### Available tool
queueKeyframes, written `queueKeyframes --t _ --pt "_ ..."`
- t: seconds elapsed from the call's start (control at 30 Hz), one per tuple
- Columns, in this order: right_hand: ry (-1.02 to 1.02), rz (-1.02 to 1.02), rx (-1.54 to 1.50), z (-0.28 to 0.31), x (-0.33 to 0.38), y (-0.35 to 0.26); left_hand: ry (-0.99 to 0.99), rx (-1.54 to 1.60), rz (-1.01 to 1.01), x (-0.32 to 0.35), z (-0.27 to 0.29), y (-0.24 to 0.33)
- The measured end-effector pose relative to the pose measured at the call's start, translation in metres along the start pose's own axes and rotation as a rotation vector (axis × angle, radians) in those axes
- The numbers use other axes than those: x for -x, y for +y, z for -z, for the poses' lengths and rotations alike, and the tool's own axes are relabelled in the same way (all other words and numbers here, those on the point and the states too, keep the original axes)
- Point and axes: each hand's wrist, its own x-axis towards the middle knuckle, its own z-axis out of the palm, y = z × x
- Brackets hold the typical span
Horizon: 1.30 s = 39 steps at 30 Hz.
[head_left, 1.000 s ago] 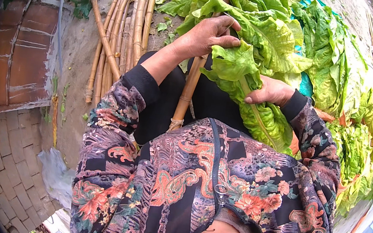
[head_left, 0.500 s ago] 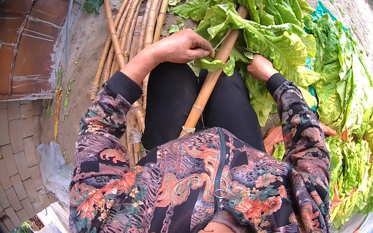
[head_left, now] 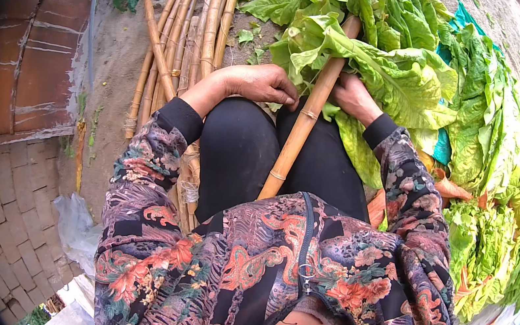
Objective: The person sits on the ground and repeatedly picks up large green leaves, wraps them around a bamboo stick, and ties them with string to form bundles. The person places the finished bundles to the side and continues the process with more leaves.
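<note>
A bamboo pole (head_left: 306,119) slants up from my lap, between my thighs. Large green leaves (head_left: 385,74) hang in a bunch about its far end. Left of the pole, my left hand (head_left: 261,84) is closed, fingers bent and tips together beside it; whatever they pinch is too small to make out. On the other side my right hand (head_left: 356,101) reaches under the lowest leaves, close against the pole. Leaves and pole hide its fingertips. One broad leaf (head_left: 360,149) droops below the right wrist onto my thigh.
Several bamboo poles (head_left: 213,16) lie bundled on the ground at my left, tied with string. Heaps of green leaves (head_left: 473,113) lie at my right, with teal cloth (head_left: 441,147) among them. A rusty metal sheet (head_left: 35,58) and clear plastic (head_left: 74,229) are farther left.
My right hand has moved left to the pole, under the leaves. My left hand has dropped slightly, and the leaf pieces beside it are out of sight. The pole's string-wrapped near end no longer shows.
</note>
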Motion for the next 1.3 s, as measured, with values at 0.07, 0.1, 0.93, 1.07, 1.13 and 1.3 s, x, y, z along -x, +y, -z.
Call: queueKeyframes --t 0.07,0.1,0.93,1.07,1.13,1.3 --pt "0.103 0.119 -0.149 -0.001 -0.019 0.032 -0.045 -0.026 0.142 -0.01 0.007 0.0" --pt "0.082 0.077 -0.297 0.004 -0.019 0.03 -0.025 -0.062 0.224 -0.016 0.011 -0.003" --pt "0.692 0.349 -0.348 0.025 -0.084 0.022 1.072 -0.492 0.167 -0.172 0.038 0.072" --pt "0.502 0.27 -0.638 0.017 -0.048 0.02 1.043 -0.548 0.132 -0.166 0.024 0.069" --pt "0.59 0.224 0.347 0.018 0.012 -0.032 0.979 -0.472 0.104 -0.152 0.031 0.055" --pt "0.842 0.127 0.788 0.054 0.034 -0.02 0.981 -0.375 0.104 -0.148 0.034 0.052"
